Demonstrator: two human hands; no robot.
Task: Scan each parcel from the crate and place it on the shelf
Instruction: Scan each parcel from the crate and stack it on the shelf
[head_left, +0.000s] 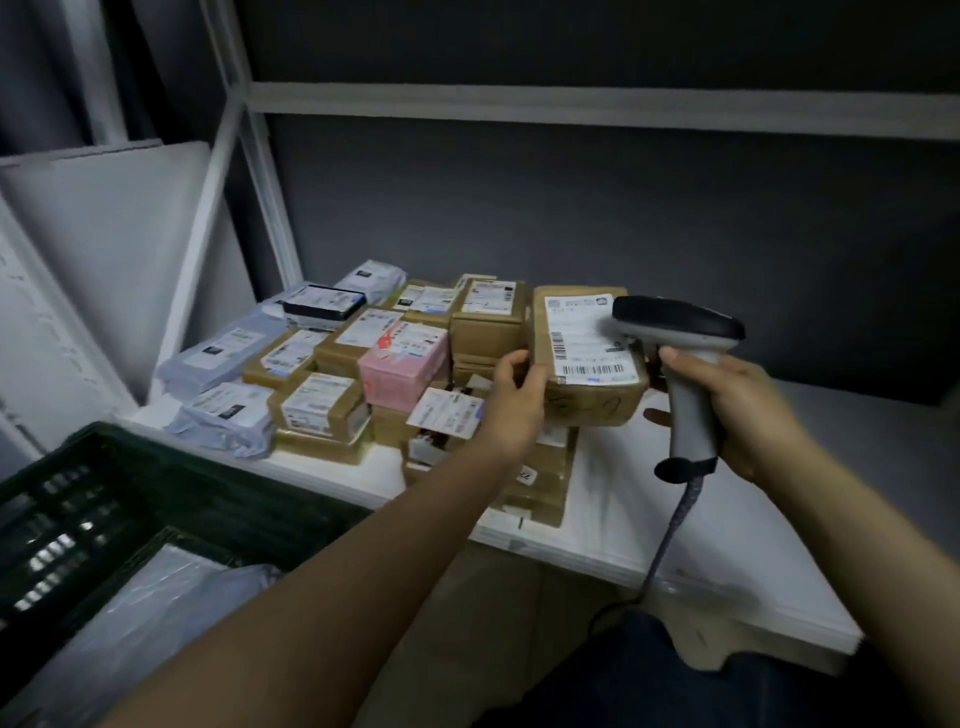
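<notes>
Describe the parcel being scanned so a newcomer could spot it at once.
On the white shelf, at the right end of the pile of parcels, the left hand grips a brown box by its left edge, while the right hand holds the scanner over its label. Unlike its neighbours it is held in a hand, and pen marks cross its front side.

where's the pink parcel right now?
Head view, centre-left: the pink parcel sits in the parcel pile on the shelf, just left of the left hand, which grips a labelled brown box.
</notes>
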